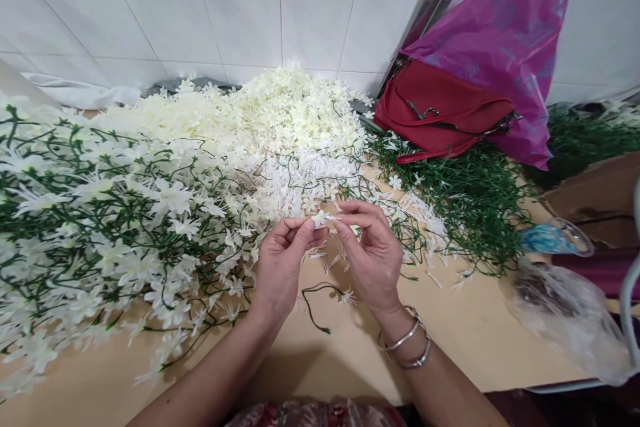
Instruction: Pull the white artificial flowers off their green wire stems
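Far left: a mass of finished artificial flower sprays (175,200), white on green stems, is spreading over the tan tabletop (465,333); behind it a white cloth (85,92) is lying along the tiled wall (320,7).
Back, left to centre: loose cream blossoms (285,107) are heaping up; white stamen strands (315,177) are lying in front of them.
Left hand: the left hand (280,263) is pinching one small white blossom (319,219), thumb and fingers clamped on it.
Blossom: sitting between both hands' fingertips, above the table.
Below the hands: a single green stem (316,290) is curving on the bare tabletop, white strands at one end.
Right hand: the right hand (373,253) is gripping the blossom's other end, thumb and finger together; silvery bangles (417,353) are circling the wrist.
Right, back: a red handbag (440,107) is resting by green stems (465,207); a purple plastic bag (520,47) is standing behind it.
Far right: a cardboard piece (600,193) is leaning near a clear plastic bag (575,327), its dark contents hard to make out.
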The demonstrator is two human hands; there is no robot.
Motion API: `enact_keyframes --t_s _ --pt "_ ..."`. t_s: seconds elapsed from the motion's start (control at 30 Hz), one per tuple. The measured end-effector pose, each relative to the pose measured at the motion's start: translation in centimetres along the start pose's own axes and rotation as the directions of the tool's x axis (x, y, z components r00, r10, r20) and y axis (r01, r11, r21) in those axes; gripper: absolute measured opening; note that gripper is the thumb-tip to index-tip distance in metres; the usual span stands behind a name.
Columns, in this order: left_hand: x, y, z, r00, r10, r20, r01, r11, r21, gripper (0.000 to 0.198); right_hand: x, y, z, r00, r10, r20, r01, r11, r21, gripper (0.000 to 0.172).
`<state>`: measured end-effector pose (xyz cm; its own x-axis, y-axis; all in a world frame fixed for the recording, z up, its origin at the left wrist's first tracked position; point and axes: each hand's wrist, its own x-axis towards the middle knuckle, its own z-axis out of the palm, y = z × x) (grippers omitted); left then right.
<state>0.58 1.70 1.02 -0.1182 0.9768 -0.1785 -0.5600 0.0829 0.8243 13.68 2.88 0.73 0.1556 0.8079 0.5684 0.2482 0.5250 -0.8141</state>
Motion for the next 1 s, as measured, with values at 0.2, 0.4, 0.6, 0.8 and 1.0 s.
enact_keyframes --t_s 0.2,0.4,0.6,0.8,1.0 --pt "0.0 0.2 0.3 1.000 -0.020 0.001 0.020 0.999 -0.035 0.024 0.0 -0.6 0.4 0.999 0.030 0.028 -0.029 0.999 -0.039 0.013" --pt "-0.1 -0.3 0.2 1.000 -0.013 0.015 0.012 1.000 0.012 0.023 0.0 -0.5 0.6 0.998 0.059 0.010 -0.058 0.994 -0.095 0.011" --pt "-0.1 -0.8 -0.2 0.997 0.036 0.070 -0.042 0.995 0.092 0.018 -0.3 -0.5 0.7 1.000 0.024 -0.017 -0.027 0.984 -0.177 0.011" --pt "-0.1 -0.3 -0.2 0.982 0.148 0.118 -0.170 0.964 0.206 0.012 0.0 -0.8 0.7 0.995 0.092 0.038 -0.087 0.989 -0.121 0.011" --pt "0.2 0.1 0.0 0.975 0.169 0.145 -0.198 0.956 0.217 0.020 0.1 -0.7 0.7 0.988 0.143 0.065 -0.140 0.989 -0.054 0.009"
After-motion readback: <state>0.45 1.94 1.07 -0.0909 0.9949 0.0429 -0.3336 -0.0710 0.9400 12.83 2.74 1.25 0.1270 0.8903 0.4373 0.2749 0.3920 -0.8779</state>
